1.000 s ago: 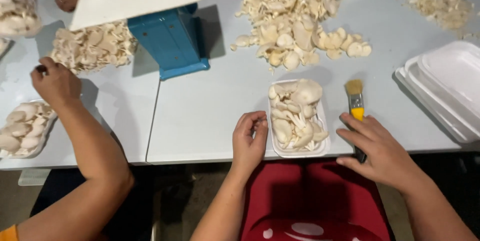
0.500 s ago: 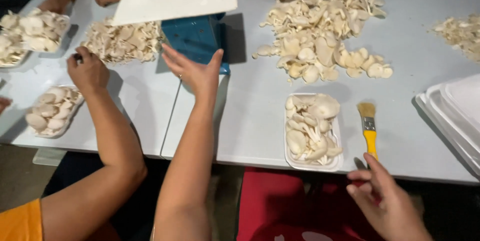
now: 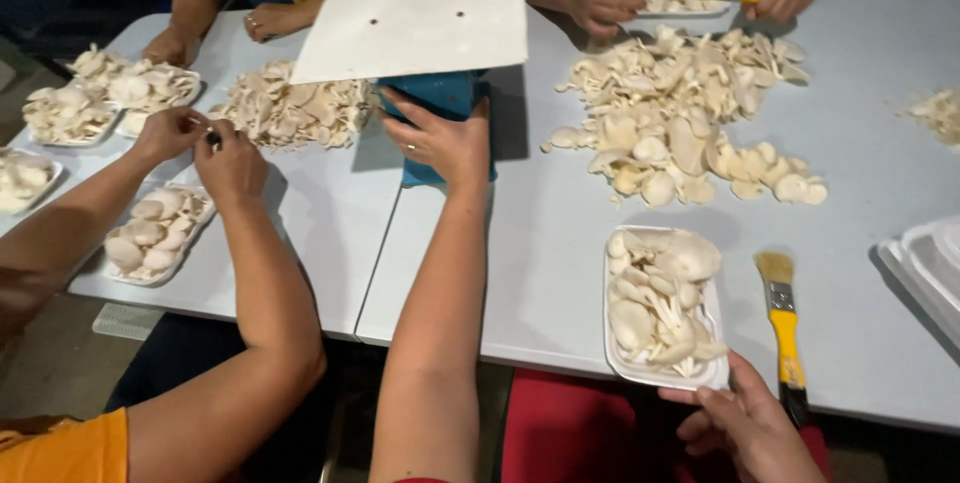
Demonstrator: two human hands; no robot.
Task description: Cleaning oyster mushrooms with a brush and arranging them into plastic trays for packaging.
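At centre frame, our left hand rests with fingers loosely spread against the blue scale under its white platter. At lower right, our right hand pinches the near edge of a white tray of oyster mushrooms, just beside a yellow-handled brush.

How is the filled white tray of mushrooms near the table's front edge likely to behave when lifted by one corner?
The tray looks thin, so it would probably flex. Its mushrooms are heaped above the rim and could slide out if it tilts. It is likely light; the right hand grips only its near corner.
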